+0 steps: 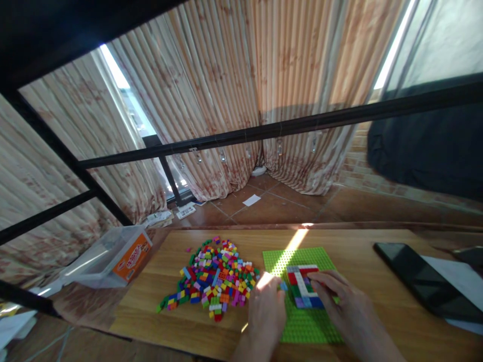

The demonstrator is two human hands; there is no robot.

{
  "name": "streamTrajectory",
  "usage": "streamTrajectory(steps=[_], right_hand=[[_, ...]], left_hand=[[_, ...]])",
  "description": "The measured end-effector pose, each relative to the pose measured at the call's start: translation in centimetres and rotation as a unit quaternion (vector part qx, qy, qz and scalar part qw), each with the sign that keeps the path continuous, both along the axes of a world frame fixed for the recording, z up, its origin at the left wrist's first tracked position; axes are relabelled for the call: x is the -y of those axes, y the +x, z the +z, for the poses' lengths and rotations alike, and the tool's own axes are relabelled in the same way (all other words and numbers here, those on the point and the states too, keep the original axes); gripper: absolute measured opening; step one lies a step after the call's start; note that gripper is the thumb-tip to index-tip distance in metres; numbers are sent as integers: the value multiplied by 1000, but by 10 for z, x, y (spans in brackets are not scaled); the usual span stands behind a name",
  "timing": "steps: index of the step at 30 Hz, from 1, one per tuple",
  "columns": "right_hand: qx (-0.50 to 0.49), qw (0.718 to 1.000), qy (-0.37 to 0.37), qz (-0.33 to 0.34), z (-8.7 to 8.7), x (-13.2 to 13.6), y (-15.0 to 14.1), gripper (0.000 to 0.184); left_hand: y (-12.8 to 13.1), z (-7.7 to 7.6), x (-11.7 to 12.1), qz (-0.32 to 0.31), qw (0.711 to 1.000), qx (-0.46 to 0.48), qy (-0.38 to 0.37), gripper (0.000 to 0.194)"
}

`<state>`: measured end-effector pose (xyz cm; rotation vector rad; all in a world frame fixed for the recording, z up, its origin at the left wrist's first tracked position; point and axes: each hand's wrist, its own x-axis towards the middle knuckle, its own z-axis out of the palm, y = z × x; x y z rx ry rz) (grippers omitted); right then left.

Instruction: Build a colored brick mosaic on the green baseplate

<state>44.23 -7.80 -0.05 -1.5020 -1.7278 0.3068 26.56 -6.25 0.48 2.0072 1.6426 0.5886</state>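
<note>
A bright green studded baseplate (302,332) lies on the wooden table, and a low block of toy bricks (302,286) in red, white, green, blue and purple is built on it. At the plate's left edge my left hand (266,304) is closed, with a small light blue brick (283,285) at its fingertips. My right hand (345,301) reaches in from the right, its bent fingers touching the right side of the built block and partly covering it. A small yellow-green piece (336,299) shows beneath that hand. Left of the plate spreads a pile of loose toy bricks (222,276) in many colours.
A black tablet-like device (422,281) lies at the table's right over white paper (458,279). A clear plastic bin (101,256) with an orange label stands off the table's left. Dark metal rails (226,137) cross in front of long curtains (211,80).
</note>
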Motion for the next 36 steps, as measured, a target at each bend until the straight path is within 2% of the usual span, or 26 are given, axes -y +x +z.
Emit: streamTrajectory(steps=[4, 8, 14, 24, 36], right_hand=[[-6, 1000, 8, -3, 2, 1, 0, 24], [-6, 1000, 9, 8, 3, 1, -3, 25], [15, 1000, -10, 7, -1, 0, -3, 27], [31, 997, -51, -38, -13, -4, -18, 24], [59, 990, -93, -88, -9, -11, -20, 17]], left_hand=[[5, 5, 6, -32, 999, 18, 25, 28], [15, 2, 6, -49, 998, 1, 31, 32], [20, -5, 5, -23, 999, 29, 16, 39], [22, -4, 2, 24, 990, 133, -30, 33], [19, -7, -6, 31, 973, 219, -64, 29]])
